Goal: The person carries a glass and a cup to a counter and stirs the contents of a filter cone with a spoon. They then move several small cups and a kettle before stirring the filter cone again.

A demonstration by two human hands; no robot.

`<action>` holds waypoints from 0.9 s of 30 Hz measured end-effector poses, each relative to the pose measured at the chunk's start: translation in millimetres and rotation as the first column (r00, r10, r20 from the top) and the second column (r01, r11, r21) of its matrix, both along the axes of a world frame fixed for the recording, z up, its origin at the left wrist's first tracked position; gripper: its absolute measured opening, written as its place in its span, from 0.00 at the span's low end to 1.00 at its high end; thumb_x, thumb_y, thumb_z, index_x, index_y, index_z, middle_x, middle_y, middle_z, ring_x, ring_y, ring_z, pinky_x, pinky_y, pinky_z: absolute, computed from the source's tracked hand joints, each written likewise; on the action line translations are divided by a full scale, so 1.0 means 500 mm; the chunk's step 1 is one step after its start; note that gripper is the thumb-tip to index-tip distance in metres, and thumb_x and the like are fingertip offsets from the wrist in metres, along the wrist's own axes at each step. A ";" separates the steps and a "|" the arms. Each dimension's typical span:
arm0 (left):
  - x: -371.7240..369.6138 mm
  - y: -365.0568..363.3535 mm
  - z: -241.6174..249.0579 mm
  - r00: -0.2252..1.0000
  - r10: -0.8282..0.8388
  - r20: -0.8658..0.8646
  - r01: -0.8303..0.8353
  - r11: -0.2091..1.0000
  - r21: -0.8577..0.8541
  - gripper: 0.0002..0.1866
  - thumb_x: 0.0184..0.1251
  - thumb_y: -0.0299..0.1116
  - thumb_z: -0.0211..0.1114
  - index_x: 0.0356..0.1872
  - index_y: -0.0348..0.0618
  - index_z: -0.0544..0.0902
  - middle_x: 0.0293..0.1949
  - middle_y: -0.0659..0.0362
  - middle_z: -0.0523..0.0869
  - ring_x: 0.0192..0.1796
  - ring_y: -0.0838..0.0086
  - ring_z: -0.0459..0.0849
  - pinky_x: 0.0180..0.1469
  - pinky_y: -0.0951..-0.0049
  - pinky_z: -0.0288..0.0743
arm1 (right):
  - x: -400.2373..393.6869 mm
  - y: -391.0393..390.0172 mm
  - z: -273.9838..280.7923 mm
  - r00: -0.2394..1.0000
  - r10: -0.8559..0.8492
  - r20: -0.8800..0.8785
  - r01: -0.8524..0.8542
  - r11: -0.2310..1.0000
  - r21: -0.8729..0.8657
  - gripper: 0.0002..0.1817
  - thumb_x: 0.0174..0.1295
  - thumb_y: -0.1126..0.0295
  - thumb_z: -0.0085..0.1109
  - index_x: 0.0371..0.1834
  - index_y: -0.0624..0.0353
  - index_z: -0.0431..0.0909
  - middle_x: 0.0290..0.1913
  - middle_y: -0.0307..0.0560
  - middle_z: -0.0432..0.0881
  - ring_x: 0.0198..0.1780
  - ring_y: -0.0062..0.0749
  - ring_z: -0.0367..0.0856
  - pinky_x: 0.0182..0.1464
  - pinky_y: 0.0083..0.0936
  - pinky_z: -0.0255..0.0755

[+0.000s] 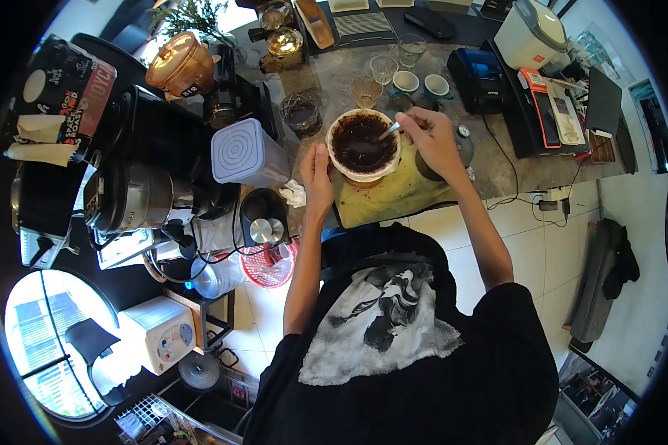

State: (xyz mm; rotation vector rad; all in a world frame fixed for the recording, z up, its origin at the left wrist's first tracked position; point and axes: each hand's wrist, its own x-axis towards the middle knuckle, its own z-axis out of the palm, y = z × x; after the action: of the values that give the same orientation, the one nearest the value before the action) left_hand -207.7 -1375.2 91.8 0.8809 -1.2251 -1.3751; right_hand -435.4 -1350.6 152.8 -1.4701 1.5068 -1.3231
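Observation:
A white coffee dripper (359,176) stands on the green cloth, with dark wet coffee grounds (360,145) inside its rim. My left hand (318,178) is at the dripper's left side, thumb and fingers closed against it; the exact grip is partly hidden. Between the thumb and fingers of my right hand (432,141) is a metal spoon (389,131), slanting down into the grounds from the upper right. The spoon's bowl is buried in the dark grounds. Under the dripper and my right forearm lies the green cloth (378,205).
Left of the dripper are a glass of dark liquid (301,115) and a lidded container (249,153). Clear glasses (366,93) and two cups (437,87) stand behind it. A grinder (137,196) is further left. A cable (506,163) hangs over the counter edge at right.

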 end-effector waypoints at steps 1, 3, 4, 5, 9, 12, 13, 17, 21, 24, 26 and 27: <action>0.002 -0.002 -0.006 1.000 -0.009 0.016 0.010 1.000 -0.019 0.17 0.80 0.45 0.48 0.37 0.45 0.78 0.27 0.73 0.71 0.27 0.91 0.63 0.27 0.85 0.53 | -0.005 -0.002 -0.006 0.991 0.030 0.134 -0.034 0.999 0.029 0.17 0.69 0.63 0.60 0.26 0.65 0.80 0.17 0.35 0.72 0.21 0.14 0.67 0.26 0.18 0.59; 0.001 -0.002 -0.006 1.000 -0.010 0.006 0.010 1.000 -0.001 0.17 0.80 0.45 0.48 0.38 0.45 0.78 0.27 0.73 0.71 0.27 0.91 0.63 0.27 0.85 0.53 | -0.010 -0.003 -0.003 0.979 0.024 0.202 -0.032 0.999 0.036 0.17 0.69 0.63 0.60 0.25 0.64 0.79 0.18 0.33 0.73 0.22 0.13 0.67 0.26 0.17 0.58; 0.001 -0.001 -0.006 1.000 -0.008 -0.004 0.008 1.000 0.018 0.17 0.80 0.45 0.48 0.38 0.45 0.78 0.28 0.73 0.72 0.27 0.91 0.63 0.27 0.85 0.53 | -0.012 -0.003 -0.001 0.963 0.019 0.269 -0.032 0.998 0.045 0.17 0.69 0.63 0.60 0.25 0.63 0.78 0.19 0.31 0.73 0.22 0.12 0.67 0.26 0.15 0.58; 0.000 0.001 -0.001 1.000 -0.005 -0.004 0.006 1.000 0.020 0.17 0.80 0.45 0.48 0.38 0.45 0.78 0.28 0.73 0.72 0.27 0.91 0.63 0.27 0.85 0.53 | -0.013 -0.003 0.001 0.963 0.020 0.270 -0.034 0.998 0.047 0.17 0.69 0.63 0.60 0.25 0.63 0.78 0.19 0.31 0.73 0.22 0.12 0.67 0.26 0.15 0.58; -0.007 0.002 0.007 1.000 0.022 -0.013 -0.022 1.000 0.015 0.19 0.81 0.44 0.49 0.28 0.46 0.71 0.23 0.71 0.65 0.26 0.87 0.60 0.28 0.82 0.54 | -0.022 0.002 0.017 0.950 0.042 0.309 -0.040 0.999 -0.013 0.15 0.69 0.64 0.60 0.27 0.62 0.79 0.19 0.32 0.73 0.22 0.11 0.67 0.25 0.15 0.57; -0.005 0.002 0.005 0.999 0.028 -0.014 -0.028 0.999 0.017 0.19 0.81 0.44 0.49 0.28 0.46 0.71 0.23 0.71 0.64 0.26 0.87 0.60 0.28 0.81 0.54 | -0.014 0.012 0.040 0.971 0.048 0.236 -0.034 0.997 -0.063 0.14 0.69 0.65 0.61 0.28 0.63 0.80 0.18 0.33 0.73 0.22 0.12 0.66 0.26 0.16 0.57; -0.005 0.003 0.005 1.000 0.029 -0.012 -0.029 0.999 0.026 0.19 0.81 0.44 0.49 0.28 0.46 0.71 0.23 0.71 0.64 0.26 0.87 0.60 0.27 0.81 0.54 | -0.011 0.017 0.050 0.984 0.036 0.173 -0.021 0.996 -0.085 0.13 0.68 0.66 0.61 0.29 0.64 0.80 0.18 0.33 0.73 0.23 0.12 0.66 0.26 0.17 0.57; -0.006 0.004 0.007 0.999 0.038 0.012 -0.039 0.999 0.012 0.19 0.81 0.43 0.49 0.28 0.45 0.72 0.23 0.71 0.64 0.25 0.87 0.60 0.27 0.81 0.54 | 0.008 0.039 0.089 0.996 0.001 -0.086 -0.017 0.983 -0.184 0.11 0.66 0.67 0.62 0.30 0.65 0.81 0.18 0.38 0.74 0.22 0.18 0.68 0.32 0.21 0.62; -0.007 0.002 0.007 0.999 0.038 0.010 -0.038 0.999 0.003 0.19 0.81 0.44 0.49 0.28 0.45 0.73 0.23 0.72 0.65 0.26 0.88 0.60 0.27 0.82 0.54 | 0.024 0.046 0.096 0.926 0.054 -0.374 -0.162 0.950 -0.265 0.10 0.64 0.67 0.64 0.32 0.63 0.82 0.22 0.44 0.80 0.24 0.31 0.75 0.41 0.27 0.67; -0.006 0.005 0.010 0.999 0.034 0.024 -0.035 0.999 0.022 0.18 0.81 0.44 0.49 0.30 0.46 0.74 0.24 0.72 0.66 0.26 0.89 0.61 0.28 0.82 0.54 | 0.034 0.042 0.079 0.906 0.063 -0.419 -0.203 0.933 -0.298 0.10 0.63 0.66 0.65 0.32 0.63 0.83 0.24 0.46 0.83 0.26 0.37 0.78 0.43 0.30 0.68; -0.008 0.006 0.013 0.999 0.034 0.007 -0.035 0.999 0.029 0.18 0.81 0.44 0.49 0.30 0.46 0.74 0.24 0.73 0.66 0.26 0.89 0.61 0.28 0.83 0.54 | 0.035 0.037 0.073 0.892 0.047 -0.450 -0.208 0.926 -0.315 0.10 0.63 0.66 0.65 0.32 0.63 0.83 0.25 0.46 0.84 0.27 0.38 0.79 0.43 0.30 0.68; -0.008 0.006 0.014 0.999 0.035 0.007 -0.036 0.999 0.031 0.18 0.81 0.44 0.49 0.30 0.46 0.74 0.24 0.73 0.66 0.26 0.89 0.61 0.28 0.83 0.54 | 0.033 0.036 0.071 0.881 0.033 -0.473 -0.199 0.931 -0.305 0.10 0.63 0.66 0.64 0.32 0.63 0.83 0.25 0.46 0.84 0.27 0.38 0.79 0.43 0.31 0.68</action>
State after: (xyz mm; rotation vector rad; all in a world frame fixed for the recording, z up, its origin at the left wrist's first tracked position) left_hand -211.7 -1372.0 98.9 0.9251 -1.1909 -1.3668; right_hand -418.9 -1332.5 188.0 -2.1957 1.4783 -1.2648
